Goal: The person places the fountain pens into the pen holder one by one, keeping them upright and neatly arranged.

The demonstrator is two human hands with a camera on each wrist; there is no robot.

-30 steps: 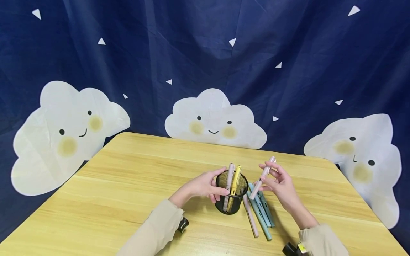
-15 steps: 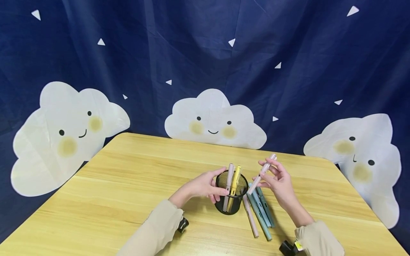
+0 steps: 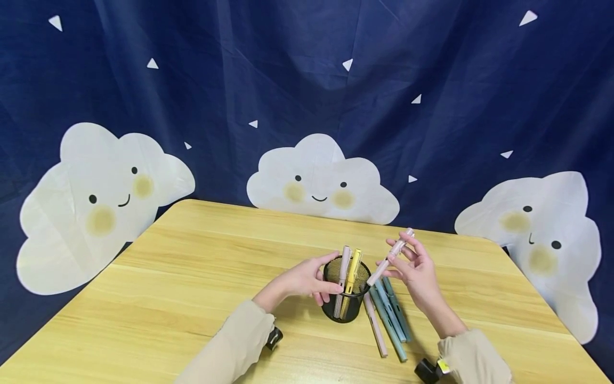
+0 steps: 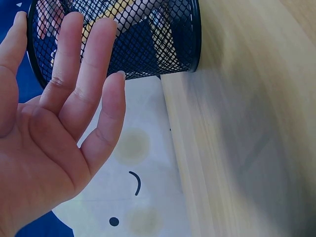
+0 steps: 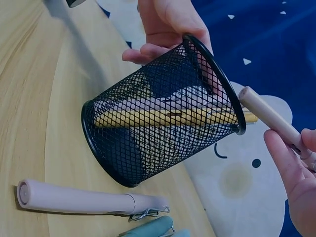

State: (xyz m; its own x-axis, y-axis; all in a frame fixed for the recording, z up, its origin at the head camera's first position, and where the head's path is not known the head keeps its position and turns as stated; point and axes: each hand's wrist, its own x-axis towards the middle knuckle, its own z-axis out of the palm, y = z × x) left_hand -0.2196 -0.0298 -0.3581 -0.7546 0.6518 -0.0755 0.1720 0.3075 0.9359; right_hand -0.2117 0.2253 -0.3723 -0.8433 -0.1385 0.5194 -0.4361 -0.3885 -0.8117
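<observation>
My left hand (image 3: 307, 278) holds a black mesh pen holder (image 3: 354, 309) at its rim, the thumb over the near side and the other fingers along the mesh. A pale lilac pen (image 3: 345, 264) and a yellow pen (image 3: 354, 266) stand inside it, leaning together. My right hand (image 3: 416, 273) pinches a pale pink pen (image 5: 266, 112) between thumb and fingers. That pen slants down to the left, its lower end right at the holder's rim. The left wrist view shows the left fingers (image 4: 91, 79) fairly straight against the mesh.
Right of the holder, another pale pink pen (image 3: 376, 330) lies on the wooden table (image 3: 201, 277). Several blue-green pens (image 3: 390, 322) lie beside it, close together. A navy curtain (image 3: 307, 69) with smiling clouds hangs behind the table.
My right hand has moved slightly left, bringing the pale pink pen's lower end from above the loose pens to the holder's rim. The left hand and the holder have stayed put.
</observation>
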